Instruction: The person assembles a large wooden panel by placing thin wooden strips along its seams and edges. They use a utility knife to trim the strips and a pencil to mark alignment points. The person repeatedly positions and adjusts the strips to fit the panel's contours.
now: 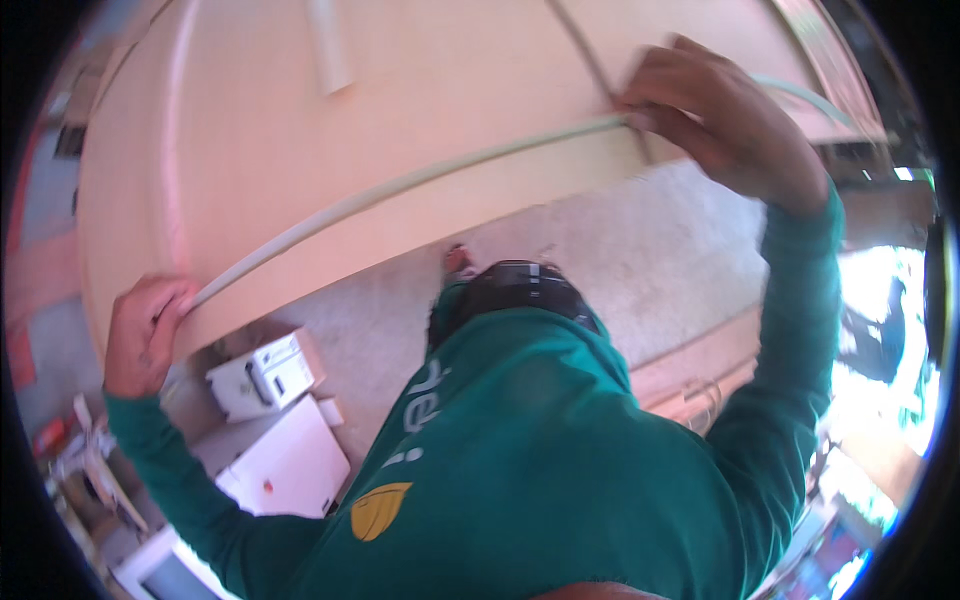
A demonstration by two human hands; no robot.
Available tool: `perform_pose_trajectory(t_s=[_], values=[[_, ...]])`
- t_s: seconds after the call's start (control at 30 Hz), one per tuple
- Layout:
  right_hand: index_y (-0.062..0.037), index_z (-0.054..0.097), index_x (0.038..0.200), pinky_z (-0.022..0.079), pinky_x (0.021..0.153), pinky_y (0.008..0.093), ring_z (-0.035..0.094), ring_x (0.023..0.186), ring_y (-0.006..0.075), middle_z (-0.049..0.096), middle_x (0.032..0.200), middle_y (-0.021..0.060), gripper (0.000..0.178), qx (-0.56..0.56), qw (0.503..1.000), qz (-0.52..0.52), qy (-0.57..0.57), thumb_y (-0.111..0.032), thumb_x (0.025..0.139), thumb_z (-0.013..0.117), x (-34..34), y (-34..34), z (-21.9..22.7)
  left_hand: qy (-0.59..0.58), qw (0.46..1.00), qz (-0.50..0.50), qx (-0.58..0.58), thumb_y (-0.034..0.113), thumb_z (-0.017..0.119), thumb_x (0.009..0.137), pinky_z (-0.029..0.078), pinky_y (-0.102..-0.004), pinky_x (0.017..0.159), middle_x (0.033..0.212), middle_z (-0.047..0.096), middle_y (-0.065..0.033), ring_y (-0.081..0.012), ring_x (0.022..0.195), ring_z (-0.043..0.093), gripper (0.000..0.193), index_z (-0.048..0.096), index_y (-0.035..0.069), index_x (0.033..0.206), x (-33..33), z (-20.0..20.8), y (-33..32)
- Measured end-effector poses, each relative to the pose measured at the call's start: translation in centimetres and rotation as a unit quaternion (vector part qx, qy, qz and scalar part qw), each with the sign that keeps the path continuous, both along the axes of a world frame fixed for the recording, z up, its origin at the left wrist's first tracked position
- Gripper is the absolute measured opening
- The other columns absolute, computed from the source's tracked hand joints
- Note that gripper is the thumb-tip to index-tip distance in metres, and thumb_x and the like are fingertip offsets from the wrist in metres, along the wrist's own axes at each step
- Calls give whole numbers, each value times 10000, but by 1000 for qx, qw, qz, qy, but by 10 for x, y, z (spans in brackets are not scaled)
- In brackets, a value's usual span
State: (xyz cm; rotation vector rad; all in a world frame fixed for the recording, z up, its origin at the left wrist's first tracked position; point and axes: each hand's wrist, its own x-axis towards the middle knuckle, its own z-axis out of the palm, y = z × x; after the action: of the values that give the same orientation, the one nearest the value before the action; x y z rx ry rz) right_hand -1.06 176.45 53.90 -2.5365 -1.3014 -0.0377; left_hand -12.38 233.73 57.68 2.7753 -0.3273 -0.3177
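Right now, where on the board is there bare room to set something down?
The broadest bare patch on the board lies beyond the held strip, between the pinkish band and the dark band; a short pale strip interrupts its far part. It is crowded around the left hand and right hand.

Left grip (143,330) and right grip (722,118) hold a pale strip (392,187).

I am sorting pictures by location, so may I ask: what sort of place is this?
Probably a workshop: a broad board, a strip held along it, and a concrete-like floor.
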Motion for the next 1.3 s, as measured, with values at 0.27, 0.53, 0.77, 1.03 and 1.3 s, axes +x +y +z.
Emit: perform_pose_trajectory(t_s=[0.27,0.53,0.77,1.03,1.3], values=[[-16,779,1231,567,952,423,743,1062,330,800,1115,157,228,55,980,36,189,-142,1059,696,23,-30,3,106,989,89,-60,198,654,1105,452,-292,735,844,585,-10,-115,797,525,233,655,-21,1026,14,-5,-1],[14,779,1097,577,879,452,742,957,395,786,1014,191,207,120,974,63,179,-168,1049,694,23,-32,-4,78,992,90,-41,265,661,1127,451,-286,729,863,588,4,-103,800,522,287,670,-11,1048,10,-4,-1],[8,768,1016,539,881,480,697,924,400,756,963,172,191,106,990,65,71,-162,1031,681,22,-29,-5,57,994,86,-27,275,663,1127,470,-276,730,878,607,8,-94,806,531,281,691,0,1080,5,-5,-1],[5,779,998,530,915,477,692,961,383,755,991,177,172,108,987,89,81,-122,976,665,19,-31,2,35,992,120,-32,279,640,1141,512,-260,677,896,633,20,-71,808,561,271,708,20,1094,-1,-11,-12],[-5,783,1061,524,911,454,690,959,358,744,999,169,191,69,990,70,106,-107,964,653,17,-29,-1,18,992,117,-48,258,634,1141,509,-259,664,946,653,29,-70,826,564,248,713,24,1113,-4,-23,-1]])
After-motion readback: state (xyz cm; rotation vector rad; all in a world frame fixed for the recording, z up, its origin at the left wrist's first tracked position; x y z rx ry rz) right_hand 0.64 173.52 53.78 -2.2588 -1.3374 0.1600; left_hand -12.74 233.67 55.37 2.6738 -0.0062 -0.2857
